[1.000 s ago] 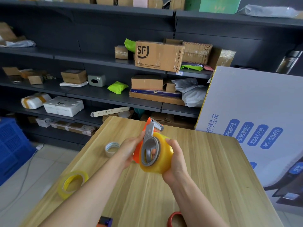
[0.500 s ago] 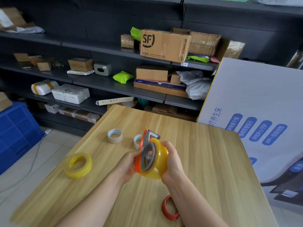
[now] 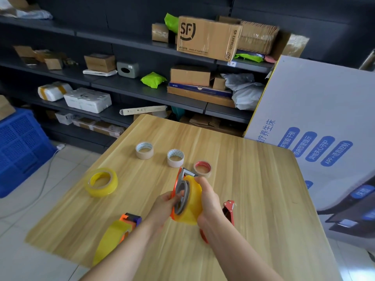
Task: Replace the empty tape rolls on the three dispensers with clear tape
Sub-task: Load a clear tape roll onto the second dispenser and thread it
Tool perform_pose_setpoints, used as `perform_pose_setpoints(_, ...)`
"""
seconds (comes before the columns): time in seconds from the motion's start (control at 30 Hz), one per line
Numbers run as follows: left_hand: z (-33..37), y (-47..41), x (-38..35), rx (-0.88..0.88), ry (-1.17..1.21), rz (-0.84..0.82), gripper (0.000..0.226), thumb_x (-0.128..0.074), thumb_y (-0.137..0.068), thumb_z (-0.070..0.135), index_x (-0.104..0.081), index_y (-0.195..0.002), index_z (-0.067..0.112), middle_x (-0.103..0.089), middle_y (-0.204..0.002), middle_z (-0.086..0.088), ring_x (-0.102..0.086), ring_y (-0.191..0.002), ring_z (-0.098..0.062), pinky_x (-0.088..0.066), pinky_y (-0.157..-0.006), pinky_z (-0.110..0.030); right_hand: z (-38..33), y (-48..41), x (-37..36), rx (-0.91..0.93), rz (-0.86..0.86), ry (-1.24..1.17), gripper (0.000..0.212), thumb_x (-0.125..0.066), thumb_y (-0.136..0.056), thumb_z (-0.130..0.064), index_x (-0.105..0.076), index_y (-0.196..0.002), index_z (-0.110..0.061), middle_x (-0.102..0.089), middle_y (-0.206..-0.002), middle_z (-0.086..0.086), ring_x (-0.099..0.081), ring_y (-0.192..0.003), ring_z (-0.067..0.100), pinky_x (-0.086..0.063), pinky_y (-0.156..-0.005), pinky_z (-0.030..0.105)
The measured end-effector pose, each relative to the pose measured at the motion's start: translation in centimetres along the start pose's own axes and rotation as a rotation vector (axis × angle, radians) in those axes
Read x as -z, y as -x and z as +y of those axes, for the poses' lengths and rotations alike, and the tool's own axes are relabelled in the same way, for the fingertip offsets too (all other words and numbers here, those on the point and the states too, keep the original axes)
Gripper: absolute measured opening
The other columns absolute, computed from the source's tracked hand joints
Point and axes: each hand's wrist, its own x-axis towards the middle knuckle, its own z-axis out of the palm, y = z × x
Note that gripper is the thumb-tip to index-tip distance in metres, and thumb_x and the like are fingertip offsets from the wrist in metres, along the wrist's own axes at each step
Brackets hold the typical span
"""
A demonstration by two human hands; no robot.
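Holding: dispenser [image 3: 177,185], over the table [image 3: 253,179]
Left hand [image 3: 164,206]: my fingers grip its orange side
Right hand [image 3: 210,201]: wraps the tape roll [image 3: 193,201] sitting on it
Spare roll [image 3: 101,182]: flat on table, left

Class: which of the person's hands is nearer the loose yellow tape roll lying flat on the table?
Left. The left hand is right of the roll, apart from it; the right hand is farther right, beyond the held dispenser.

Dark shelving [image 3: 129,86] behind wooden table [image 3: 253,179], pale tiled floor [image 3: 67,169].
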Motion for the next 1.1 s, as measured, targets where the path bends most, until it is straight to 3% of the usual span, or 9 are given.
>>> perform_pose_setpoints(0.13,-2.2,1.2,1.3,0.119,-0.008,0.056,0.052,-0.070,-0.078,0.042,-0.065,-0.107,0.000,-0.073,-0.088,-0.011,-0.067,-0.077,-0.021,-0.051,-0.068,-0.030,2.5,0.3,0.0,-0.038,0.033,0.034,0.054,-0.073,-0.058,-0.044,-0.071,-0.099,-0.008,-0.075,-0.078,0.015,-0.069,-0.070,0.032,-0.054,-0.089,0.051)
perform_pose_setpoints(0.23,-4.1,2.6,2.6,0.212,-0.029,0.042,0.056,-0.068,-0.078,0.050,-0.066,-0.106,0.001,-0.073,-0.095,-0.018,-0.067,-0.080,-0.025,-0.053,-0.065,-0.032,4.7,1.0,-0.1,-0.103,0.026,0.029,0.049,-0.069,-0.057,-0.038,-0.073,-0.092,-0.003,-0.072,-0.075,0.015,-0.066,-0.065,0.031,-0.052,-0.089,0.050)
perform_pose_setpoints(0.37,-6.6,4.6,3.9,0.327,-0.044,0.072,0.036,-0.054,-0.094,0.039,-0.069,-0.096,0.006,-0.074,-0.081,-0.012,-0.068,-0.074,-0.024,-0.054,-0.058,-0.030,7.9,1.7,0.2,-0.149,0.063,0.054,0.044,-0.059,-0.068,-0.038,-0.073,-0.091,-0.003,-0.070,-0.075,0.016,-0.065,-0.066,0.031,-0.053,-0.075,0.039)
perform_pose_setpoints(0.5,-9.0,5.7,5.0,0.446,-0.059,0.060,0.026,-0.052,-0.094,0.023,-0.070,-0.089,0.005,-0.072,-0.069,-0.010,-0.067,-0.071,-0.025,-0.057,-0.069,-0.038,10.6,2.3,0.6,-0.200,0.111,0.124,0.057,-0.060,-0.061,-0.042,-0.070,-0.103,-0.005,-0.073,-0.086,0.017,-0.069,-0.078,0.033,-0.053,-0.081,0.040)
perform_pose_setpoints(0.6,-10.1,6.0,5.5,0.513,-0.063,0.055,0.025,-0.051,-0.095,0.022,-0.070,-0.093,0.006,-0.073,-0.074,-0.010,-0.068,-0.073,-0.024,-0.057,-0.062,-0.034,12.4,1.9,0.7,-0.222,0.149,0.178,0.074,-0.062,-0.044,-0.049,-0.069,-0.107,-0.011,-0.073,-0.106,0.019,-0.069,-0.098,0.036,-0.052,-0.094,0.046)
perform_pose_setpoints(0.77,-10.9,5.8,6.0,0.593,-0.030,0.065,0.024,-0.049,-0.097,0.023,-0.069,-0.097,0.010,-0.074,-0.088,-0.014,-0.068,-0.083,-0.028,-0.057,-0.068,-0.036,13.8,1.3,0.9,-0.247,0.146,0.251,0.048,-0.060,-0.072,-0.047,-0.065,-0.105,-0.013,-0.070,-0.105,0.016,-0.067,-0.092,0.032,-0.051,-0.081,0.038)
perform_pose_setpoints(0.9,-11.4,5.1,6.3,0.655,-0.024,0.062,0.026,-0.044,-0.099,0.019,-0.067,-0.091,0.010,-0.072,-0.087,-0.014,-0.067,-0.081,-0.028,-0.056,-0.062,-0.037,14.7,0.5,1.1,-0.253,0.143,0.288,0.060,-0.061,-0.068,-0.051,-0.060,-0.115,-0.013,-0.068,-0.111,0.014,-0.066,-0.097,0.031,-0.052,-0.081,0.038)
perform_pose_setpoints(1.0,-11.6,4.8,6.3,0.686,-0.059,0.090,0.029,-0.039,-0.101,0.019,-0.064,-0.091,0.011,-0.070,-0.087,-0.015,-0.066,-0.079,-0.029,-0.055,-0.055,-0.035,15.4,-0.1,1.5,-0.263,0.147,0.329,0.051,-0.060,-0.081,-0.047,-0.058,-0.118,-0.012,-0.066,-0.110,0.012,-0.064,-0.094,0.028,-0.051,-0.078,0.036)
perform_pose_setpoints(1.1,-11.8,4.5,6.3,0.695,-0.150,0.082,0.031,-0.038,-0.101,0.022,-0.066,-0.096,0.010,-0.071,-0.091,-0.016,-0.068,-0.084,-0.032,-0.058,-0.057,-0.036,15.8,-0.5,1.8,-0.266,0.139,0.351,0.049,-0.061,-0.082,-0.047,-0.057,-0.116,-0.013,-0.067,-0.105,0.012,-0.065,-0.093,0.028,-0.054,-0.084,0.040)
